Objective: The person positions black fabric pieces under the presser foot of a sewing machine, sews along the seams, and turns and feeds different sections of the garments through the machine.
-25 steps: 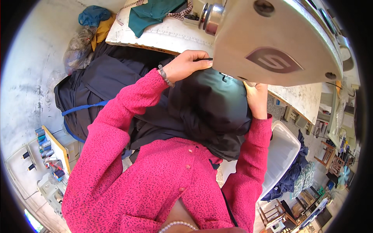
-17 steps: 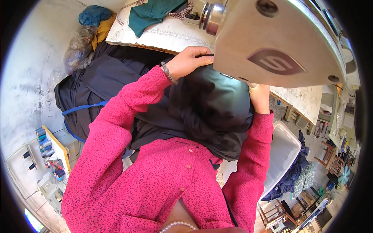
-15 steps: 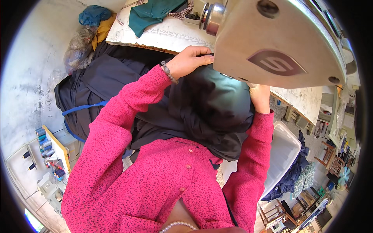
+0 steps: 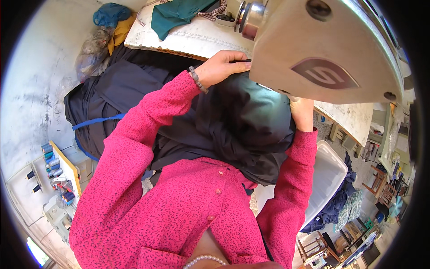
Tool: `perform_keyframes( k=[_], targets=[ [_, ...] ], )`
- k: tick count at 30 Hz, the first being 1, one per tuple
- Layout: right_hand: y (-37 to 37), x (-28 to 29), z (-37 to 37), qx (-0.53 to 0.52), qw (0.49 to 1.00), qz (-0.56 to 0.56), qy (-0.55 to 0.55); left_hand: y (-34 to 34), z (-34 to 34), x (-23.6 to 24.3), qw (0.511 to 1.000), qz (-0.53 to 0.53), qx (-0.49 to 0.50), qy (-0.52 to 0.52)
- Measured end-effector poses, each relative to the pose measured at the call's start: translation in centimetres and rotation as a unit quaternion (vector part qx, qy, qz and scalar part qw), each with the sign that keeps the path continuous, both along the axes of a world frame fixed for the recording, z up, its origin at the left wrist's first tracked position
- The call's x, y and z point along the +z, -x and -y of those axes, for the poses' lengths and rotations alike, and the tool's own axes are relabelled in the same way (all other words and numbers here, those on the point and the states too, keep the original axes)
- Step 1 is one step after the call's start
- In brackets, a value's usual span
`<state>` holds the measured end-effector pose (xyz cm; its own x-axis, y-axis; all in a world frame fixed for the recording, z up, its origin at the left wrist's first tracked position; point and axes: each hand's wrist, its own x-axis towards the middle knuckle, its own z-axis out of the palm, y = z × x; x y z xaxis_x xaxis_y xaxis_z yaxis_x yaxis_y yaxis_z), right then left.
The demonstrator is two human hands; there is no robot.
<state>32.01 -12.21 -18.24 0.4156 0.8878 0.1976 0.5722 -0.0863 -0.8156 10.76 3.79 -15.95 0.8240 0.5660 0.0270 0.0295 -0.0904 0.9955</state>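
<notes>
At the far left, thread spools (image 4: 53, 163) stand beside a pale wall. Next to the wall begins a large dark cloth (image 4: 192, 131), heaped over the person's lap and against the table (image 4: 192, 40). Its long axis runs crosswise, from the left side by the wall, sloping slightly down toward the right, where the bulk gathers under the sewing machine (image 4: 322, 54). No single end can be picked out as its front; its upper edge near the machine points right, in under the machine head.

The left part is matt, near-black with a bluish cast, in broad flat layers with long slanting folds. A blue strip (image 4: 99, 121) crosses it, rising a little to the right. The middle darkens into tight, bunched creases. Above, on the table, lies a teal piece of fabric (image 4: 174, 19).

The left hand (image 4: 222, 68) is nearly closed, pinching the cloth's upper edge between thumb and fingers just beside the machine head. Right of it, the cloth bulges smooth and rounded, with a greenish sheen where light falls on it. At its right side is the right hand (image 4: 302, 112); its fingers are hidden behind the machine head, so I cannot tell how far open they are or what they grip. Farther right stands a white bin (image 4: 329, 175).
</notes>
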Motion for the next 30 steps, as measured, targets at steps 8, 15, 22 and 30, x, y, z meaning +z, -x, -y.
perform_keyframes(
  k=[8, 15, 22, 30],
  targets=[
    [0.7, 0.8, -0.4, -0.002, 1.000, -0.018, -0.009, 0.3, -0.1, -0.1, 1.000, -0.003, -0.016, -0.021],
    [0.2, 0.4, -0.1, -0.001, 1.000, -0.020, 0.012, 0.3, -0.3, 0.4, 0.999, -0.021, -0.014, 0.042],
    [0.3, 0.4, 0.0, -0.002, 0.999, 0.021, 0.024, 0.3, -0.3, -0.4, 0.999, 0.012, -0.012, 0.029],
    [0.3, 0.7, 0.0, 0.010, 1.000, -0.007, 0.023, 0.5, -0.2, 0.2, 0.997, -0.015, -0.012, 0.079]
  ],
)
